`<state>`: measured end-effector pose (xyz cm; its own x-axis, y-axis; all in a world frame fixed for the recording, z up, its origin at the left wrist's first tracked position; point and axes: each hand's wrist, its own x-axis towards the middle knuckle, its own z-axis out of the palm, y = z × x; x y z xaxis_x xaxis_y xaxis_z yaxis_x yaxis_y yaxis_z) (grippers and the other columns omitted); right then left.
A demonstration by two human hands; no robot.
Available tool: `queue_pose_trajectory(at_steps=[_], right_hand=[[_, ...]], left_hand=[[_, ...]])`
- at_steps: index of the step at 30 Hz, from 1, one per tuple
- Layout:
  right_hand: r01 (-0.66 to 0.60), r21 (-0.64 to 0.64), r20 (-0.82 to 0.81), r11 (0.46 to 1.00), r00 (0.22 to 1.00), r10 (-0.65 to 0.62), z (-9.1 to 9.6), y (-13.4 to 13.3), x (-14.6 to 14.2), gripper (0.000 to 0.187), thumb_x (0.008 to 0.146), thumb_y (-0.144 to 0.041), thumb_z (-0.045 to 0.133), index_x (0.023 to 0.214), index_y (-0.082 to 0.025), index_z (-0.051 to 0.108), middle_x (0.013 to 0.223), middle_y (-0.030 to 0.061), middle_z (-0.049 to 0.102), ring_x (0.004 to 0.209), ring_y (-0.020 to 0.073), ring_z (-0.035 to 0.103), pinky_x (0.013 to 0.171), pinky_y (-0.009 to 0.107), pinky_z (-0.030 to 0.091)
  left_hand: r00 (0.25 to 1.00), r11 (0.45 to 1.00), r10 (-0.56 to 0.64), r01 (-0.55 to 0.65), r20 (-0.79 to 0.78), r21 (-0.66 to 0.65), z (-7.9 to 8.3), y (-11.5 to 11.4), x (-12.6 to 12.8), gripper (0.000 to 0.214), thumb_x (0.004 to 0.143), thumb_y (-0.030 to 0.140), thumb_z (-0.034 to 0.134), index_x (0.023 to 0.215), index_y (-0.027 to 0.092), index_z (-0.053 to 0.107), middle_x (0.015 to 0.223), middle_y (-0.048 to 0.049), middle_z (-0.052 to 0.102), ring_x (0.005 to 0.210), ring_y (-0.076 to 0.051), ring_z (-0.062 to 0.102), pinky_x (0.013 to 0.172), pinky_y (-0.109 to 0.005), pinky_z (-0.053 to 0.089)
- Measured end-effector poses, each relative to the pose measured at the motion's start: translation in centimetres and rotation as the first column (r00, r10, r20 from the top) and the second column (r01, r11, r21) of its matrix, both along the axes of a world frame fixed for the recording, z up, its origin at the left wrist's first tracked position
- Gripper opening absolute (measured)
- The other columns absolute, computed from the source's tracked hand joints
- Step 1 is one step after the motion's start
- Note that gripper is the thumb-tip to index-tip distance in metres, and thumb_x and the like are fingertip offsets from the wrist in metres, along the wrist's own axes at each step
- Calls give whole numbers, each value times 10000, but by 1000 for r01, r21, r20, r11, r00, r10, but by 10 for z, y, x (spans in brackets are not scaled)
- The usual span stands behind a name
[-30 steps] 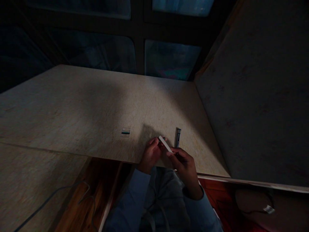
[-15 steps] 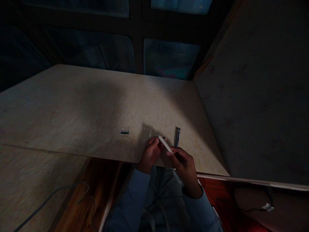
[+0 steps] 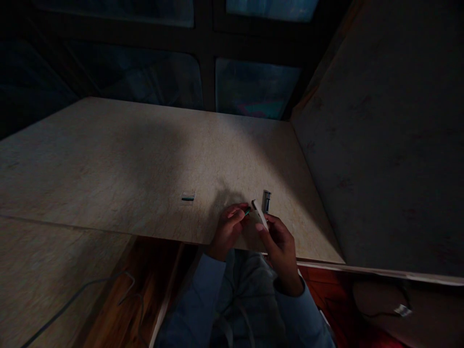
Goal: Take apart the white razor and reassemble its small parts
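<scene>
Pale bar: in the right-hand grip, tilted, upper end free; lower end covered by the thumb and fingers. Dark spot at the upper end too small to identify.
Right hand: thumb and fingers closed on the pale bar; fingers behind it partly hidden.
Green piece: just left of the bar's upper end, apart from it; mostly covered by the left fingers, full shape indeterminable.
Left hand: thumb and fingers pinch the green piece.
Dark slim tool: on the table, just beyond the right-hand grip; near end obscured by that hand.
Clear packet: left of both grips; dark strip inside, markings illegible.
</scene>
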<state>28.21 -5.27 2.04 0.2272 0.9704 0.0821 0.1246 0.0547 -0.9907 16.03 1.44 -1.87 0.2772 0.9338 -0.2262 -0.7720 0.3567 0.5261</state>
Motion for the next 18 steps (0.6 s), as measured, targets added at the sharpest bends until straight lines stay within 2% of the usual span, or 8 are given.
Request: queue_pose_trajectory(at_steps=[3,9,14,18], right_hand=[[-40,19,-52,999,998,41,-3,1,-1,343,880,-343,670,1197,-223,620,1164,73,671,1012,184,648,859,282,518],[-76,-34,-117,997,991,71,-3,3,2,426,834,-349,720,1220,-207,611,1103,83,687,949,200,668,835,311,533],[-67,-25,-38,997,997,66,-4,3,8,443,824,-349,732,1231,-210,626,1096,71,686,910,184,648,796,285,517],[-82,-74,35,994,996,85,-4,3,12,454,815,-388,737,1223,-205,657,967,47,696,789,157,618,710,257,497]], left_hand=[[999,999,-17,19,-49,35,4,-2,0,392,563,230,926,887,116,737,918,-98,696,844,-186,649,753,-251,498],[993,994,-91,96,-75,58,13,-4,-1,415,511,264,960,854,148,757,860,-70,695,738,-151,632,675,-223,498],[983,980,-168,175,-77,93,15,-5,-3,434,523,255,959,885,130,755,942,-97,700,855,-186,653,745,-232,516],[974,965,-215,224,-75,135,13,-7,-4,423,558,291,946,895,131,746,900,-93,693,802,-180,648,728,-239,505]])
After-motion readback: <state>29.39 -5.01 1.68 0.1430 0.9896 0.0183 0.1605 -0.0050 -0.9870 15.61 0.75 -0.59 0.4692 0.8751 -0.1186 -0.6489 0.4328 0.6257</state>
